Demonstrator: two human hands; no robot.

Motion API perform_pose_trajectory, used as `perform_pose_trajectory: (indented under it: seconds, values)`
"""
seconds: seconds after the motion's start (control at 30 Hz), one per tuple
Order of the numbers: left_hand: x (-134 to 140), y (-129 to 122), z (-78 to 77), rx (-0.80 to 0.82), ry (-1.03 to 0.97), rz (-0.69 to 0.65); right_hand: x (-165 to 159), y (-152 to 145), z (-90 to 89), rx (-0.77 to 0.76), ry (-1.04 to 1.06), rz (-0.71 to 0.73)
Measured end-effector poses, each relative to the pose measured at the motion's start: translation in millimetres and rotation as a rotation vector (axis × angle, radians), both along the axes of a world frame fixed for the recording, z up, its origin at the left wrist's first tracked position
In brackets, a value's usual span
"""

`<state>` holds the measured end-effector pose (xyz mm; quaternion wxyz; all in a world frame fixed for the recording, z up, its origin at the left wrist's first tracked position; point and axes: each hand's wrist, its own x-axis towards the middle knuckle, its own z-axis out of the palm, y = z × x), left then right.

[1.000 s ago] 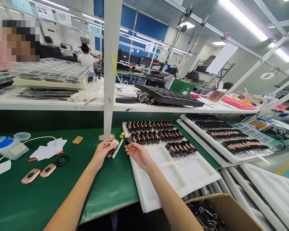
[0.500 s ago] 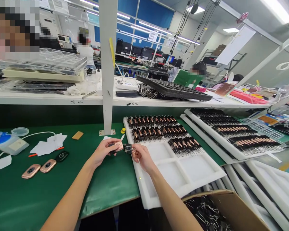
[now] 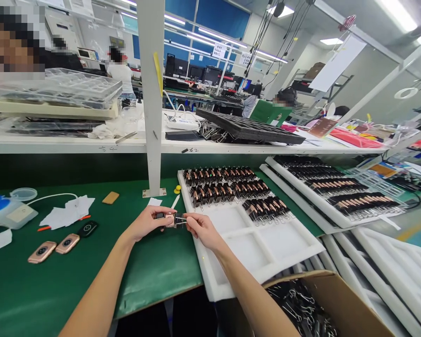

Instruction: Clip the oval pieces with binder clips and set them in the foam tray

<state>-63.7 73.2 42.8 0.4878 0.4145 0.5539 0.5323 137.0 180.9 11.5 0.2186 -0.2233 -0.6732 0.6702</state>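
My left hand (image 3: 144, 225) is closed around a rose-gold watch case (image 3: 170, 220), with a dark clip partly showing at its far left side. My right hand (image 3: 204, 230) pinches the wire handles of a black binder clip (image 3: 179, 218). That clip is up against the case's right edge; whether its jaws grip it I cannot tell. Both hands are above the green mat (image 3: 154, 267), by the left rim of a white foam tray (image 3: 207, 276). Clipped watch cases (image 3: 266, 210) stand in rows in the tray's rear compartments.
Two rose-gold watch cases (image 3: 42, 252) and a black one (image 3: 87, 228) lie at left, near white papers (image 3: 65, 213) and a bottle (image 3: 12, 213). A cardboard box (image 3: 344, 290) of binder clips is at lower right. Another filled tray (image 3: 301, 194) stands behind; a post (image 3: 153, 168) rises ahead.
My right hand has brought the binder clip leftward against the watch case; a small gap between them has closed. The whole view has shifted slightly.
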Motion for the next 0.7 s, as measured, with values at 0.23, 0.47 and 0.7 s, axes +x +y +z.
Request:
perform_pose_trajectory:
  seconds: [0.23, 0.47, 0.7]
  values:
    - [-4, -1, -6.6, -0.005, -0.002, 0.013, -1, -3, 5.7, 0.011, -0.013, -0.008]
    - [4, 0, -0.5, 0.006, 0.077, -0.038, -14, -8, 16.2, -0.005, -0.078, -0.025]
    - [-83, -56, -13.6, -0.171, 0.77, 0.656, 56, -2, 37.4, -0.283, 0.106, -0.437]
